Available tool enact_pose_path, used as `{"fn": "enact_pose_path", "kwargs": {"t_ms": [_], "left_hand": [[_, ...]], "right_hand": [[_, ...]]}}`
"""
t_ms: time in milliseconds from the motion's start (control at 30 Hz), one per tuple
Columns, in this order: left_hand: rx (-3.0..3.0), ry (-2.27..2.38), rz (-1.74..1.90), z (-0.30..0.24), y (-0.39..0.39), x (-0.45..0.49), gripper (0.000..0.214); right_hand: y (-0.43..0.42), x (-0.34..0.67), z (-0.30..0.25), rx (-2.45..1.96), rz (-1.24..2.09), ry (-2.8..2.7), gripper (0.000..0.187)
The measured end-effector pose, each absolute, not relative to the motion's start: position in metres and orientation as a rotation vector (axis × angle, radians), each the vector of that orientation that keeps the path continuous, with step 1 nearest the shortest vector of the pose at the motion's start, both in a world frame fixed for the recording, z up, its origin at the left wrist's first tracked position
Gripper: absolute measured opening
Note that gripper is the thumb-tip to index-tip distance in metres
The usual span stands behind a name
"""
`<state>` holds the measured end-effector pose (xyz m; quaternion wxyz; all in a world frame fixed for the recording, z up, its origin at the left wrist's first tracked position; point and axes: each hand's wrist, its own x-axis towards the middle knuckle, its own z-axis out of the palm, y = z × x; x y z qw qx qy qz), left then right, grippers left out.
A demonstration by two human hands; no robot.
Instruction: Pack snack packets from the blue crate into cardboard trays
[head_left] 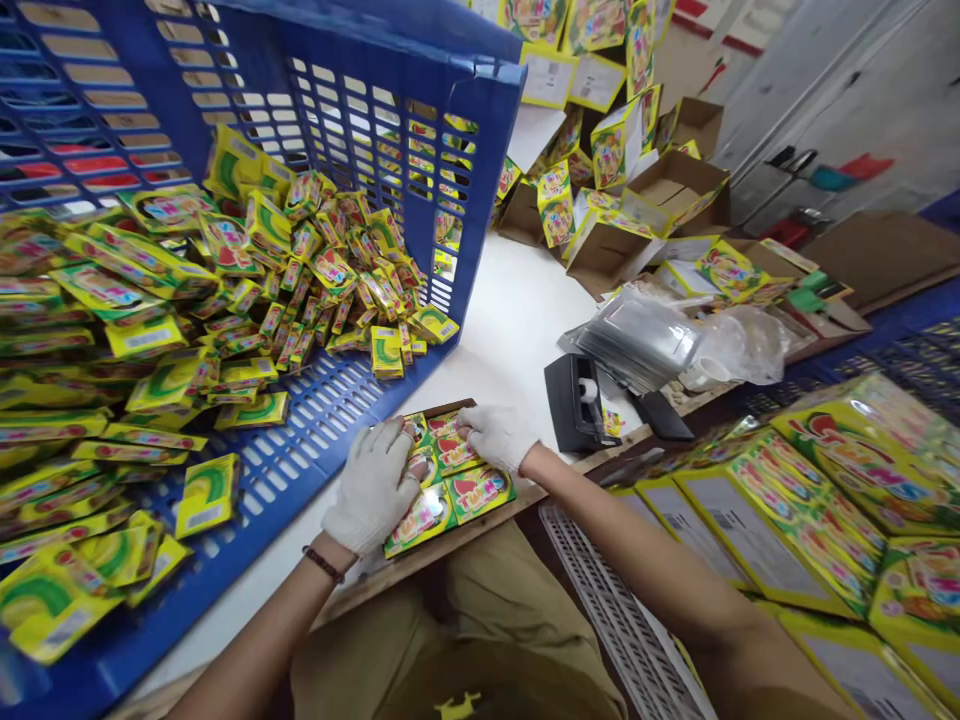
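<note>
Small yellow-green candy boxes (480,492) with a watermelon print lie face up in a block, apparently in a shallow cardboard tray whose brown rim (450,406) shows at the far edge. The block sits at the front edge of a white table (499,320). My left hand (373,488), in a white knitted glove, rests over its left side with the fingers stretched out. At the far right corner, my gloved right hand (501,437) has its fingers bent onto one of the boxes. Part of the block is hidden under both hands.
A tipped blue plastic crate (480,190) full of loose small boxes (255,235) stands left. Right of the hands are a black tape dispenser (574,400) and clear plastic sleeves (637,335). Open printed cartons (611,240) pile up behind; packed cartons (757,510) stand at right.
</note>
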<state>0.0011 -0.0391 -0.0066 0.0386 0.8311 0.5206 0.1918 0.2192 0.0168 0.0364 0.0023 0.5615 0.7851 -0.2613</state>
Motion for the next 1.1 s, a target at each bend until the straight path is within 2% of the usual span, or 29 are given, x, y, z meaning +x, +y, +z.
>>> {"fn": "enact_pose_path", "kwargs": {"t_ms": [133,267,467,567,633,767,833,867,933,1000,1100], "left_hand": [[2.430,1.568,0.716,-0.007,-0.030,-0.008,0.030],[1.993,1.864,0.752,0.002,0.014,-0.012,0.028],[1.531,2.215,0.673,-0.006,0.106,-0.007,0.042],[1.486,2.233,0.669,-0.012,0.128,-0.007,0.022],[1.539,2.234,0.716,-0.008,0.125,-0.010,0.016],[1.859,2.084,0.884,0.010,0.085,-0.008,0.019],[2.079,1.872,0.895,0.018,0.056,0.000,0.014],[2.175,1.762,0.881,0.019,0.042,0.006,0.012],[2.360,1.549,0.853,0.017,0.015,0.015,0.014],[2.496,1.403,0.837,0.011,-0.005,0.020,0.023],[2.453,1.439,0.886,0.002,-0.013,0.014,0.036]], "right_hand": [[0.008,0.223,0.024,1.545,-0.481,2.628,0.024],[0.015,0.225,0.021,1.332,-0.356,2.672,0.023],[0.026,0.207,0.029,1.124,-0.248,2.595,0.022],[0.032,0.207,0.030,1.201,-0.398,2.671,0.020],[0.037,0.211,0.027,1.408,-0.673,2.798,0.018],[0.054,0.214,0.025,2.000,-1.726,2.580,0.027],[0.063,0.213,0.032,2.070,-2.163,2.279,0.029],[0.066,0.213,0.037,2.054,-2.275,2.181,0.027],[0.070,0.216,0.046,2.038,-2.251,2.133,0.017],[0.066,0.222,0.049,2.016,-2.031,2.228,0.007],[0.050,0.234,0.037,1.953,-1.712,2.392,0.014]]}}
